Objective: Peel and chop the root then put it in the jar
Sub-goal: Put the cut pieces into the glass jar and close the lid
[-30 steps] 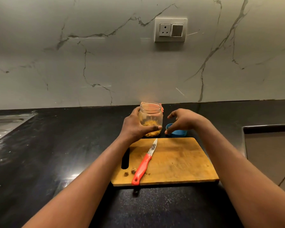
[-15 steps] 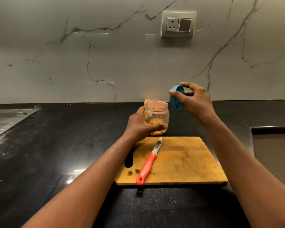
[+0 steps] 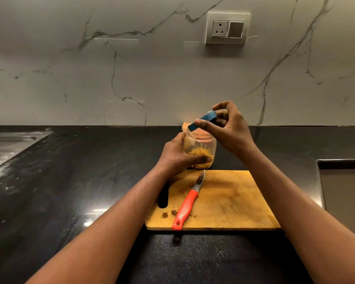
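Observation:
A clear glass jar (image 3: pixel 201 146) with yellow chopped root at its bottom stands on the black counter just behind the wooden cutting board (image 3: pixel 230 201). My left hand (image 3: pixel 176 156) grips the jar's side. My right hand (image 3: pixel 228 128) pinches a blue lid (image 3: pixel 203 119), tilted, just above the jar's open mouth. A knife with a red handle (image 3: pixel 186 208) lies on the board's left part, blade pointing toward the jar. Two small brown root scraps (image 3: pixel 169 213) lie left of the handle.
The black counter (image 3: pixel 90 191) runs left to a steel sink drainer (image 3: pixel 6 144). A recessed panel (image 3: pixel 344 185) sits at the right edge. A marble wall with a socket (image 3: pixel 226 28) rises behind. Something orange (image 3: pixel 186 126) shows behind the jar.
My right hand picked the blue lid up from the counter right of the jar and brought it over the jar's mouth. My left hand kept its grip on the jar.

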